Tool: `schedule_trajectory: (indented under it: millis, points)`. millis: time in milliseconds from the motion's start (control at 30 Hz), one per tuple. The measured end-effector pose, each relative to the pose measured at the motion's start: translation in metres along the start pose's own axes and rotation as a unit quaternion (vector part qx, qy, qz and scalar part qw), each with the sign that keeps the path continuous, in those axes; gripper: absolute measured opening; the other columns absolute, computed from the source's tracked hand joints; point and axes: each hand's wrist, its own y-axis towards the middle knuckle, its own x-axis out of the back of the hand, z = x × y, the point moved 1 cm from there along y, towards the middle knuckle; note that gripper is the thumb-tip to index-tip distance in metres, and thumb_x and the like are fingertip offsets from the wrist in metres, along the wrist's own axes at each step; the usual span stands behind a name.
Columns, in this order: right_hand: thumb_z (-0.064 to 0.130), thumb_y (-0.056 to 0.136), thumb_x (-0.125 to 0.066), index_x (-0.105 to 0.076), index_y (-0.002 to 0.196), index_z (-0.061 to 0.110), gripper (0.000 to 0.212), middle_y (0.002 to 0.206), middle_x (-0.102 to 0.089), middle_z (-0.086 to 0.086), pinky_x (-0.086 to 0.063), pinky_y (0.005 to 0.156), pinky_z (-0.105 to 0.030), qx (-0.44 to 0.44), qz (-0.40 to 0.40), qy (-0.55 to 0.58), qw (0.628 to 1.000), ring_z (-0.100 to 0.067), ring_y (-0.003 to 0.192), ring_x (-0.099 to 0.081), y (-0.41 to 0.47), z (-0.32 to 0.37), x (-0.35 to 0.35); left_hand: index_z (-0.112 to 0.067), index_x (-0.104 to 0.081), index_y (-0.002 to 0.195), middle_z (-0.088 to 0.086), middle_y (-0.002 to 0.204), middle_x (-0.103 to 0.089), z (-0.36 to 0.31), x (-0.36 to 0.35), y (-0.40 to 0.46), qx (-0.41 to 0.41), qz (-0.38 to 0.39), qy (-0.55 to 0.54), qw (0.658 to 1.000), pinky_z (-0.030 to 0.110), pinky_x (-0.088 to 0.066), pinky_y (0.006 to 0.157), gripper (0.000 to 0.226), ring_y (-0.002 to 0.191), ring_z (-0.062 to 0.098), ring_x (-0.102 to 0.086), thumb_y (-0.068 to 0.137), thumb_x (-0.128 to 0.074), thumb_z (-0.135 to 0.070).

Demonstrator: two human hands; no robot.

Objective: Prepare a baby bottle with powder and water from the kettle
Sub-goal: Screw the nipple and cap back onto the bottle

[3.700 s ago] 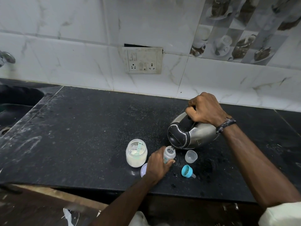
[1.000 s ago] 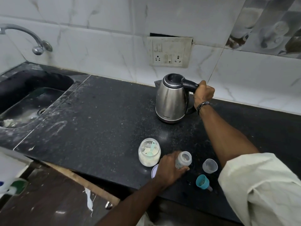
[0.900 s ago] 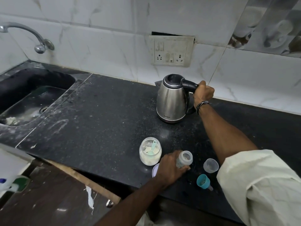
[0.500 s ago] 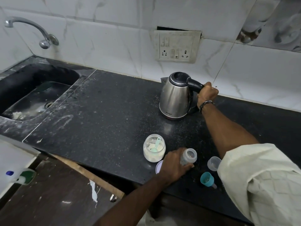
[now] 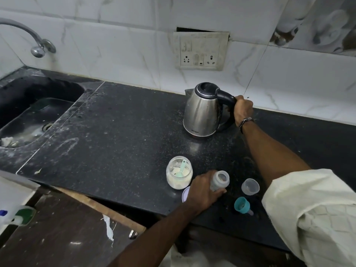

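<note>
On counter (image 5: 115,132), kettle (image 5: 202,114) now upright

The only lettering in view is a small white brand mark on the steel kettle (image 5: 202,112), printed low on its body just above the dark base rim, on the side facing the camera. It is a short word in capitals, too small and soft to read with certainty; it looks like "MILTON", though the first letters are unclear. The switch-and-socket plate (image 5: 201,51) on the wall tiles behind the kettle carries no legible marking. The powder jar (image 5: 179,175) and the baby bottle (image 5: 219,181), both on the counter in front of the kettle, show no readable label or scale.
</note>
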Motion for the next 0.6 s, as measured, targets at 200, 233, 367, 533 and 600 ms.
schedule_trajectory:
  millis: [200,233,367,533,600]
  points:
    - [0.029,0.075,-0.053,-0.066,0.057,0.022,0.023,0.067,-0.072,0.004,-0.057,0.078,-0.043,0.045,-0.064,0.013,0.997,-0.023,0.077,-0.071,-0.016,-0.022,0.048,-0.022,-0.067,0.115,-0.003,0.103,-0.077,0.004,0.0,0.001,-0.01,0.003,-0.002,1.0,0.037,-0.057,0.082,0.047,0.094,0.014,-0.072,0.075,-0.084,-0.04]
    - [0.026,0.077,-0.054,-0.066,0.059,0.024,0.022,0.069,-0.073,0.003,-0.057,0.08,-0.042,0.063,-0.075,0.002,0.995,-0.021,0.077,-0.071,-0.023,-0.025,0.059,-0.022,-0.067,0.116,-0.003,0.104,-0.077,0.004,0.0,0.0,-0.012,0.006,-0.005,1.0,0.037,-0.057,0.083,0.048,0.095,0.015,-0.072,0.076,-0.084,-0.04]
    - [0.01,0.087,-0.056,-0.067,0.07,0.026,0.026,0.075,-0.071,0.0,-0.058,0.07,-0.031,0.126,-0.064,-0.064,0.988,-0.015,0.068,-0.067,-0.066,-0.035,0.101,-0.018,-0.066,0.124,0.0,0.11,-0.077,0.006,-0.002,0.0,-0.02,0.01,-0.011,1.0,0.038,-0.057,0.087,0.054,0.1,0.018,-0.072,0.077,-0.082,-0.04]
    - [0.008,0.087,-0.064,-0.073,0.079,0.017,0.015,0.081,-0.074,0.001,-0.054,0.068,-0.023,0.137,0.069,-0.192,0.969,-0.007,0.07,-0.066,-0.133,-0.061,0.143,-0.024,-0.066,0.125,-0.004,0.113,-0.076,0.011,-0.003,0.002,-0.017,0.021,-0.015,1.0,0.038,-0.058,0.089,0.055,0.102,0.015,-0.072,0.076,-0.083,-0.041]
    - [0.018,0.084,-0.073,-0.073,0.079,0.02,0.006,0.079,-0.073,0.008,-0.055,0.072,-0.026,0.1,0.124,-0.285,0.945,-0.004,0.073,-0.067,-0.16,-0.071,0.152,-0.025,-0.066,0.124,-0.004,0.111,-0.077,0.011,-0.003,0.002,-0.018,0.021,-0.011,1.0,0.038,-0.058,0.087,0.054,0.101,0.016,-0.072,0.075,-0.082,-0.042]
